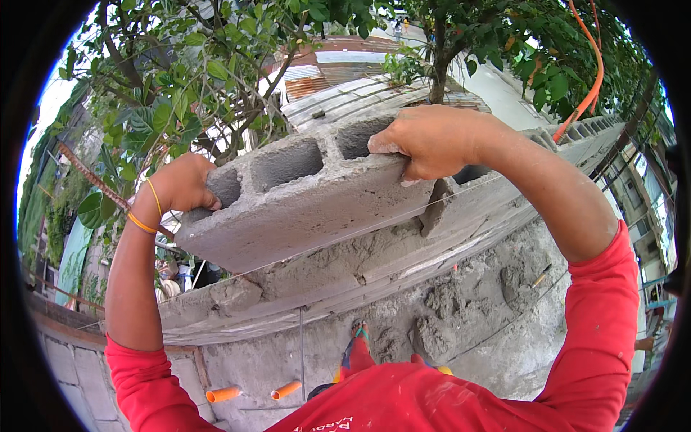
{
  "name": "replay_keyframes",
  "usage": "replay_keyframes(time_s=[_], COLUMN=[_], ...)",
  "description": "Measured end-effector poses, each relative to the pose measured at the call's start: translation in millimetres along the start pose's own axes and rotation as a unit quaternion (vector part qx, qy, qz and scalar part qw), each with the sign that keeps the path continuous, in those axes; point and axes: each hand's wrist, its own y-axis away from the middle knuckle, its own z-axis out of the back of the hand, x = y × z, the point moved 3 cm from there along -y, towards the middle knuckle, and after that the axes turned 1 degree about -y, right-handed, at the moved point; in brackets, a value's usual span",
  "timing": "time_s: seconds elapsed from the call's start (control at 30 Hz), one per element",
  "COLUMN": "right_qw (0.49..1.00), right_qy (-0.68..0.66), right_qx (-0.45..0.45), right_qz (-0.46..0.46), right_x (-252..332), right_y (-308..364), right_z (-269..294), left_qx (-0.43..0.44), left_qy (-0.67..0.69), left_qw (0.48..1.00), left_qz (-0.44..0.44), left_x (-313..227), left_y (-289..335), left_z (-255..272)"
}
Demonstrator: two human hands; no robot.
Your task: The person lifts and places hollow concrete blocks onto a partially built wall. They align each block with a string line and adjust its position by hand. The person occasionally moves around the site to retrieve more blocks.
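Observation:
A grey hollow concrete block (309, 216) hangs tilted over the top of a block wall (338, 281), its hollow cells facing up. My left hand (186, 186) is closed around its left end, fingers over the rim of the end cell. Near its right end my right hand (435, 140) grips the top edge, thumb on the near face. Wet mortar (367, 252) lies along the wall top below the block. A thin string line (360, 237) runs along the wall in front of the block. Whether the block's underside touches the mortar, I cannot tell.
Mortar heaps (446, 324) lie on the ground by my feet. Two orange pipe stubs (223, 394) stick out at lower left. A rusty rebar (93, 173) slants up by my left wrist. An orange hose (594, 83) hangs at upper right. Leafy branches (165, 86) crowd the wall's far side.

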Motion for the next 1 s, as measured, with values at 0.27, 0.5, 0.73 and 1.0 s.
replay_keyframes(time_s=[0.27,0.5,0.73,1.0], right_qw=[1.000,0.999,0.997,0.998], right_qy=[-0.002,-0.016,-0.031,-0.046], right_qx=[0.023,0.043,0.064,0.051], right_qz=[0.011,0.007,-0.002,-0.005], right_x=[0.6,1.9,-0.8,-9.2], right_y=[-7.1,-6.6,-6.0,-5.1], right_z=[-37.4,-64.8,-82.8,-93.5], left_qx=[0.019,0.049,0.062,0.031], left_qy=[-0.011,0.015,0.000,0.023], left_qw=[1.000,0.999,0.998,0.999], left_qz=[-0.012,0.018,0.014,0.011], left_x=[5.5,-2.4,-8.0,-13.5], left_y=[-3.3,-2.8,-5.8,-9.4], left_z=[-41.2,-67.7,-92.5,-100.9])
